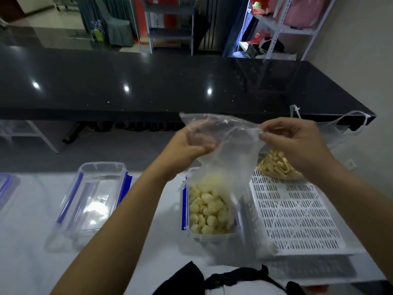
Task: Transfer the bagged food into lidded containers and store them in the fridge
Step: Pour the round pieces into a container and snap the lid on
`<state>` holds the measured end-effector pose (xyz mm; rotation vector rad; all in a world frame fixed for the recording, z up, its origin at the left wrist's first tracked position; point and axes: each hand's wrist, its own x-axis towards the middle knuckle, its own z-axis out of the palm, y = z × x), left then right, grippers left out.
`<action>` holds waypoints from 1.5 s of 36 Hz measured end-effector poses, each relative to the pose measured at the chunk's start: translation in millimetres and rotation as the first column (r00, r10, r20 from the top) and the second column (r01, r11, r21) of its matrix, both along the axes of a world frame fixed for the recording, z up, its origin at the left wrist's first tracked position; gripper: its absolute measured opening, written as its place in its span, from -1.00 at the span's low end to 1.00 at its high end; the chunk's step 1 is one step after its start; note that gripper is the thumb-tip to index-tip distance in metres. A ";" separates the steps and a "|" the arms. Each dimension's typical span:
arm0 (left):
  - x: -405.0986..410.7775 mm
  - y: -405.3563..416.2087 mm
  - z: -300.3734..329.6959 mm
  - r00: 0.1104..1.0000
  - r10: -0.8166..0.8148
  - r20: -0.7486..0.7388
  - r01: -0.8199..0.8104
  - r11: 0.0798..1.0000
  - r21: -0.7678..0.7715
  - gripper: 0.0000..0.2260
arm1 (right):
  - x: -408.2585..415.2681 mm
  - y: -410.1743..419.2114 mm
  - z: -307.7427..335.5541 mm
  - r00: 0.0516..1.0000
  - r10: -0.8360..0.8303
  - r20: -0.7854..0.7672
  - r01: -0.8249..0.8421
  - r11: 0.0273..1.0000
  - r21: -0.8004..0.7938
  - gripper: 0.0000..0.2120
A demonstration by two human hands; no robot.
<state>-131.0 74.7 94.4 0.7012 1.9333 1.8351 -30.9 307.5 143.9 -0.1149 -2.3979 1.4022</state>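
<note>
I hold a clear plastic bag (225, 154) upside down over an open clear container (212, 236) with blue clips. The container is filled with pale round food pieces (207, 211). My left hand (191, 145) grips the bag's left side and my right hand (291, 139) pinches its upper right corner. A few pale pieces still show inside the bag's lower end, just above the container. A second bag of yellow strips (276, 165) lies at the far end of a white slotted tray (297, 213).
A clear lid with blue clips (93, 199) lies on the white table to the left, and another lid edge (6, 188) shows at the far left. A black counter (170, 86) runs across behind. A thin white bag (344, 128) hangs at the right.
</note>
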 end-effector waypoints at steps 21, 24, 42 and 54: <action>113.9 147.1 -20.8 0.948 0.062 0.311 -0.154 0.948 0.279 -0.32 | 67.0 139.9 17.2 0.873 -0.466 -0.143 0.486 0.853 0.189 -0.87; 140.5 160.7 -44.6 0.931 0.000 0.365 -0.090 0.970 0.228 -0.17 | 77.3 167.2 -17.8 0.844 -0.536 0.004 0.507 0.800 0.321 -0.95; 155.5 200.6 -106.0 0.827 -0.287 -0.484 -0.192 0.665 -0.722 -0.45 | 123.8 140.3 -142.5 0.837 -0.141 0.529 -0.218 0.800 0.559 -0.29; 156.2 227.1 -131.5 0.870 -0.486 -0.078 0.013 0.181 -0.983 -0.43 | 134.6 158.8 -186.6 0.631 -0.116 0.767 -0.503 0.692 0.518 -0.35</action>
